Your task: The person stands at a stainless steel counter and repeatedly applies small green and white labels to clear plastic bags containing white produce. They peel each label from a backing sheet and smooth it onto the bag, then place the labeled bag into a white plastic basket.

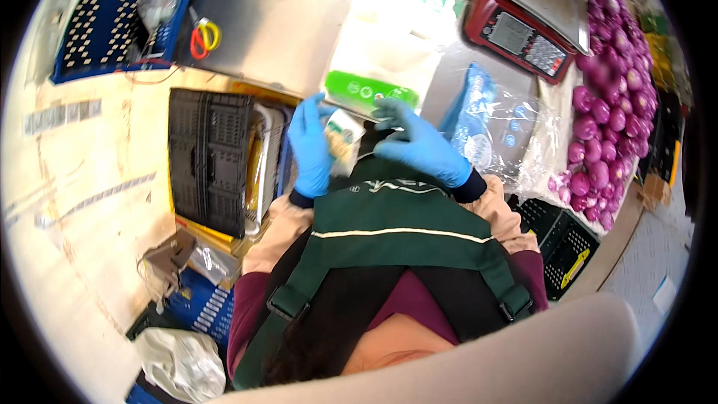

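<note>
My left hand, in a blue glove, is at the near edge of the metal table with its fingers stretched out. Close beside its palm is a small packet with a white and green label and a pale yellowish lower part; I cannot tell whether the hand touches it. Across from it, my right hand, gloved in the same blue, has its fingers apart and slightly curved, and nothing shows in them. Just beyond both hands lies a flat clear plastic bag with white and green print.
A blue and clear plastic roll or bag lies right of my hands. Behind it stands a red scale. Purple onions are heaped far right. Red-and-yellow scissors lie at left, near a blue crate. Black folded crates stand below.
</note>
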The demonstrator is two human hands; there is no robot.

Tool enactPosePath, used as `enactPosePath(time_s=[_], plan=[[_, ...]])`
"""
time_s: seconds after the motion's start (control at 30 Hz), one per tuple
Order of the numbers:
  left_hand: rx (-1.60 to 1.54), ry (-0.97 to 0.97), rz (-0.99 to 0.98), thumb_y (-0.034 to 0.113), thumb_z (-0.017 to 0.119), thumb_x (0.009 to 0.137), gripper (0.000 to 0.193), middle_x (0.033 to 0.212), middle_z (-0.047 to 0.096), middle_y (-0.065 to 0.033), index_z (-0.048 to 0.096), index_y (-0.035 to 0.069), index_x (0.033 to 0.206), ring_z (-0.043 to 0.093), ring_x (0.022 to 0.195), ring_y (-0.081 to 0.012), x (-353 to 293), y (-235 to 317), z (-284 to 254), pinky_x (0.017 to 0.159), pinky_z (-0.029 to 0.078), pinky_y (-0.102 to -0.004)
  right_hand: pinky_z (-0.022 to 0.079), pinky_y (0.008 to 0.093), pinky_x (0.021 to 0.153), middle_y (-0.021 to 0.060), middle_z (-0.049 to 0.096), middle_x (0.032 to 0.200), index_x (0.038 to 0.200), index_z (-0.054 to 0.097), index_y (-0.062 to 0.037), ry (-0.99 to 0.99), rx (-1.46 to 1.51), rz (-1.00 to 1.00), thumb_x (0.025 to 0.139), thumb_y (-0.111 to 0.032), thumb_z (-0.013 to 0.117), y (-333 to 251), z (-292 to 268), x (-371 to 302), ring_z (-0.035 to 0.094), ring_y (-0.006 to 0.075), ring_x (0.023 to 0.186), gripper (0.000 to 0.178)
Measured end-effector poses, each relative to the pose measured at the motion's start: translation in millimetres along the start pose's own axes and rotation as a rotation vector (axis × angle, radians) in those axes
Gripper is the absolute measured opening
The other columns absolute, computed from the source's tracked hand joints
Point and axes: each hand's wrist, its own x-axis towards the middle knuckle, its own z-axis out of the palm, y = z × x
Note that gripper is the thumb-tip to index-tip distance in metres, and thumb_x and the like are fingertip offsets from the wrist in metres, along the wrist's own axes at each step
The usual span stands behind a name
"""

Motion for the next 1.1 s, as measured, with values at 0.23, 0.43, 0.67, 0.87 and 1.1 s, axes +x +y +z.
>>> enactPosePath(time_s=[0.23,0.43,0.67,0.87,1.1], plan=[[-0.184,-0.180,0.073,0.021,0.052,0.099,0.031,0.100,0.065,-0.0064,0.056,0.001,0.122,0.061,0.089,-0.0116,-7.1,20.5,33.6,0.083,0.049,-0.0250,0.041,0.0202,0.063,-0.0003,0.058,0.078,0.090,0.061,-0.0020,0.188,0.492,-0.114,0.090,-0.015,0.067,15.3,19.9,29.9,0.050,0.0060,0.069,0.014],[-0.029,-0.364,-0.209,0.007,0.066,0.088,0.023,0.100,0.068,-0.0051,0.064,0.000,0.110,0.061,0.091,-0.0114,-4.0,5.8,11.1,0.085,0.048,-0.0252,0.042,0.0187,0.060,-0.0008,0.060,0.081,0.094,0.064,-0.0014,0.161,0.421,-0.032,0.089,-0.016,0.068,18.0,-1.9,29.0,0.051,0.0045,0.068,0.016],[-0.059,-0.386,-0.215,0.006,0.063,0.090,0.026,0.107,0.066,-0.0065,0.063,0.000,0.115,0.062,0.096,-0.0128,-24.6,13.3,31.1,0.088,0.048,-0.0256,0.045,0.0198,0.064,-0.0009,0.062,0.084,0.099,0.064,-0.0008,0.035,0.417,-0.048,0.089,-0.015,0.068,26.4,-20.3,20.8,0.053,0.0052,0.069,0.017],[-0.081,-0.272,-0.222,0.008,0.063,0.091,0.012,0.096,0.067,-0.0043,0.063,0.001,0.100,0.061,0.089,-0.0110,-29.6,11.0,35.9,0.079,0.050,-0.0240,0.046,0.0204,0.065,0.0010,0.063,0.085,0.097,0.065,-0.0008,0.043,0.365,-0.082,0.087,-0.015,0.068,32.7,-22.7,22.4,0.055,0.0050,0.072,0.017],[0.025,-0.268,-0.134,0.012,0.063,0.092,0.021,0.096,0.068,-0.0036,0.065,0.000,0.109,0.061,0.083,-0.0092,-17.1,4.7,40.6,0.076,0.049,-0.0227,0.044,0.0214,0.058,0.0012,0.062,0.075,0.091,0.067,0.0002,0.103,0.378,-0.081,0.089,-0.017,0.068,38.0,-20.1,31.4,0.054,0.0058,0.066,0.017]])
